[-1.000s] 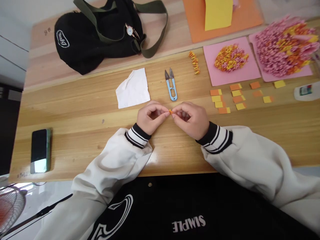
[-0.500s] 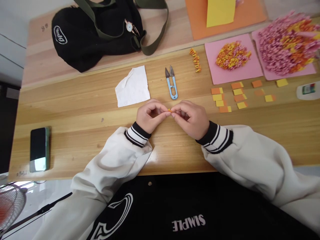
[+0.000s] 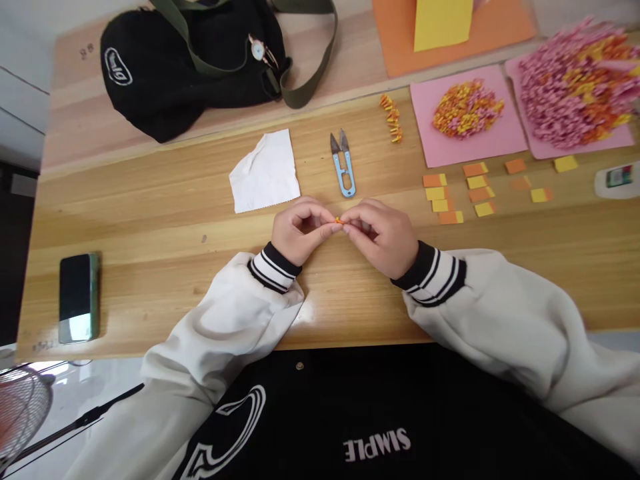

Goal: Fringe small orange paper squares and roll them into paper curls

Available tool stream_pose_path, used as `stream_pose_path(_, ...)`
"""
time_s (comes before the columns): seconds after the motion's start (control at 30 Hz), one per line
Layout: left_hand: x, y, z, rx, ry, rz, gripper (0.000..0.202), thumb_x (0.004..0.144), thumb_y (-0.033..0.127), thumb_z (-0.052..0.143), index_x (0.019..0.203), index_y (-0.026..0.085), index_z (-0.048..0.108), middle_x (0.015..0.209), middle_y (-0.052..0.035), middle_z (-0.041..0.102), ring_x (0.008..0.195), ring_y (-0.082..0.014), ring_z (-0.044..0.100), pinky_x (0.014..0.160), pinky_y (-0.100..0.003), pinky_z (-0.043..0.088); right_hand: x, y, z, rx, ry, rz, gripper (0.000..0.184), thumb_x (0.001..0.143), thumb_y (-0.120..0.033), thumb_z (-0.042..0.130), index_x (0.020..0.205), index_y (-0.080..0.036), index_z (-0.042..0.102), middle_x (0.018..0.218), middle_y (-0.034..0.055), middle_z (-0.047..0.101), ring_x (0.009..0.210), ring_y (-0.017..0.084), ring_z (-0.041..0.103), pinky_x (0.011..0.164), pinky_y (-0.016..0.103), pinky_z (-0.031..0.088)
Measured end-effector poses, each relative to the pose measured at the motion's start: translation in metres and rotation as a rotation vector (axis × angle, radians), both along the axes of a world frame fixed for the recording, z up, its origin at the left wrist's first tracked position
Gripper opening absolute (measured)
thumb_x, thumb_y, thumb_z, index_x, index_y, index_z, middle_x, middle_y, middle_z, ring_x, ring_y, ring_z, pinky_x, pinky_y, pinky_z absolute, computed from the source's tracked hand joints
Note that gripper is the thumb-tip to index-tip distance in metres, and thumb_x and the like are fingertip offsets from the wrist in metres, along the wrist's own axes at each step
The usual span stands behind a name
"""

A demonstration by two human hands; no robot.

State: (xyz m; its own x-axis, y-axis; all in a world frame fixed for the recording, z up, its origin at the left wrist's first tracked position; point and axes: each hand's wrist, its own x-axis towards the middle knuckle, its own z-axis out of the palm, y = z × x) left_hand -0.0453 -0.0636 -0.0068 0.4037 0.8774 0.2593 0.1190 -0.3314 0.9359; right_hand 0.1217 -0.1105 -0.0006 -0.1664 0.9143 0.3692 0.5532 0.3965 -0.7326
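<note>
My left hand [image 3: 300,230] and my right hand [image 3: 385,235] meet over the wooden table [image 3: 165,267], fingertips pinched together on a tiny orange and yellow paper piece [image 3: 339,221]. Both wrists rest on the table. Just beyond the fingers lie blue thread snips [image 3: 343,167], and a crumpled white paper [image 3: 265,173] lies to their left. A short row of small rolled orange pieces [image 3: 391,119] sits farther back.
Small orange and yellow paper slips [image 3: 453,193] lie at the right. Behind them are pink sheets with heaps of rolled pieces [image 3: 465,110] [image 3: 575,87], an orange sheet [image 3: 480,33] and a glue bottle [image 3: 617,180]. A black bag [image 3: 190,67] with a watch lies back left, a phone [image 3: 77,297] front left.
The hands stay pinched on the small paper piece, with the fingertips closing a little tighter around it. The view has shifted slightly.
</note>
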Motion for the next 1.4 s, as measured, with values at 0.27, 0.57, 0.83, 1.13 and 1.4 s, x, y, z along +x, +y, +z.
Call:
stream_pose_path(0.27, 0.0008, 0.0, -0.0003, -0.032, -0.013, 0.004, 0.022, 0.065, 0.031, 0.078, 0.065, 0.015, 0.065, 0.065, -0.0004, 0.057, 0.056, -0.0068, 0.048, 0.053, -0.022, 0.039, -0.002, -0.0007, 0.002, -0.06, 0.074, -0.026, 0.006, 0.077, -0.014, 0.054, 0.074, -0.016, 0.059, 0.065, -0.0006, 0.055, 0.055, 0.008, 0.044, 0.055, 0.024, 0.037)
stream_pose_path(0.57, 0.0004, -0.0009, -0.0005, -0.104, -0.067, 0.034, 0.025, 0.066, 0.035, 0.077, 0.079, 0.016, 0.067, 0.07, -0.0012, 0.059, 0.059, -0.0082, 0.051, 0.057, -0.023, 0.041, -0.0026, 0.0038, 0.0027, -0.446, 0.489, -0.079, 0.018, 0.072, -0.033, 0.063, 0.068, -0.016, 0.056, 0.055, -0.0028, 0.052, 0.048, 0.007, 0.044, 0.047, 0.023, 0.036)
stream_pose_path(0.83, -0.0017, -0.0003, 0.0039, -0.11, -0.064, -0.02, 0.023, 0.077, 0.036, 0.066, 0.067, 0.015, 0.067, 0.066, -0.0019, 0.062, 0.064, -0.0104, 0.055, 0.063, -0.025, 0.043, -0.0022, 0.0043, 0.0044, -0.474, 0.502, -0.095, 0.018, 0.07, -0.032, 0.062, 0.064, -0.016, 0.057, 0.052, -0.0038, 0.05, 0.048, 0.008, 0.044, 0.048, 0.024, 0.036)
stream_pose_path(1.13, -0.0008, -0.0007, 0.0023, -0.091, -0.067, -0.021, 0.023, 0.075, 0.037, 0.069, 0.067, 0.016, 0.067, 0.064, -0.0017, 0.06, 0.059, -0.0094, 0.051, 0.057, -0.025, 0.039, -0.0021, 0.0044, 0.0036, -0.454, 0.473, -0.082, 0.019, 0.071, -0.033, 0.063, 0.064, -0.017, 0.056, 0.053, -0.0036, 0.05, 0.049, 0.008, 0.044, 0.049, 0.024, 0.036)
stream_pose_path(1.4, -0.0002, -0.0006, 0.0013, -0.07, -0.045, -0.03, 0.024, 0.075, 0.039, 0.068, 0.067, 0.017, 0.067, 0.065, -0.0021, 0.061, 0.057, -0.0089, 0.05, 0.054, -0.024, 0.038, -0.0014, 0.0045, 0.0028, -0.438, 0.459, -0.087, 0.019, 0.071, -0.034, 0.064, 0.064, -0.017, 0.057, 0.055, -0.0025, 0.052, 0.049, 0.008, 0.044, 0.047, 0.024, 0.036)
